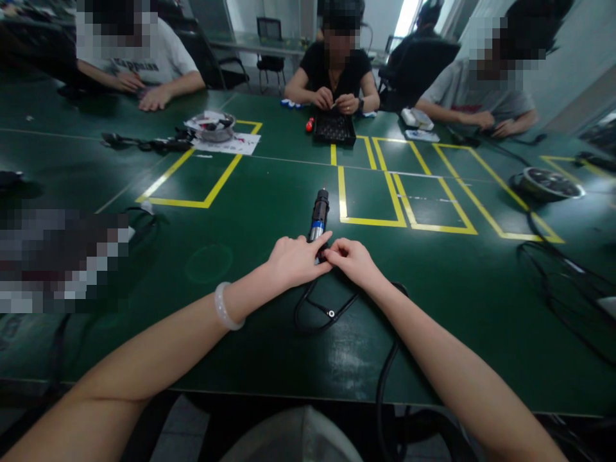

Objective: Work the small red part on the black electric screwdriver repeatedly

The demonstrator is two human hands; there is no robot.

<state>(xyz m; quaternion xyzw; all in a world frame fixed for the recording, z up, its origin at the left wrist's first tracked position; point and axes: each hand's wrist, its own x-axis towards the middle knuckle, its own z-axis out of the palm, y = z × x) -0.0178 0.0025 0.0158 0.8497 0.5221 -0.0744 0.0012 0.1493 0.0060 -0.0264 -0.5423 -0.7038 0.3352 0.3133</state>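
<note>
On the green tabletop (260, 353), our spread left hand (292, 260) and right hand (355, 262), pinching what we cannot tell, meet at the black tool (321, 206) jutting ahead; we judge it stiff, fairly heavy, best gripped mid-barrel.

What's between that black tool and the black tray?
In the head view, green tabletop lies between the black tool and the black tray, crossed by a thin pale line, with a short yellow strip near the tray.

Black tray (333, 140) near yellow lines (333, 156)
</note>
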